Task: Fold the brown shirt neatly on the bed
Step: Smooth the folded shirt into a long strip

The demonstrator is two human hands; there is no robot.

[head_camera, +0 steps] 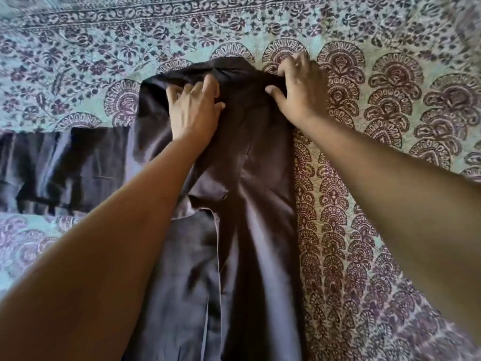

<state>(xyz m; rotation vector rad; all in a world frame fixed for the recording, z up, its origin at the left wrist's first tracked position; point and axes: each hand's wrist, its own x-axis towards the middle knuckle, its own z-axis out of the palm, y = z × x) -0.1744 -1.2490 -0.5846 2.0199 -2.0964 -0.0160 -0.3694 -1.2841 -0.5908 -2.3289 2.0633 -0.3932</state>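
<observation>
The brown shirt (250,194) lies lengthwise down the middle of the bed, its right side folded over toward the centre, one sleeve stretched out to the left. My left hand (194,110) rests on the shirt near its far end, fingers spread and slightly bent on the cloth. My right hand (299,84) is at the far right corner of the shirt, fingers curled over the folded edge and thumb pressed against it.
The bedspread (377,105) is pale green with a dark purple floral and paisley print. It reaches to all sides of the frame. The shirt's sleeve (67,165) covers the left middle of the bed.
</observation>
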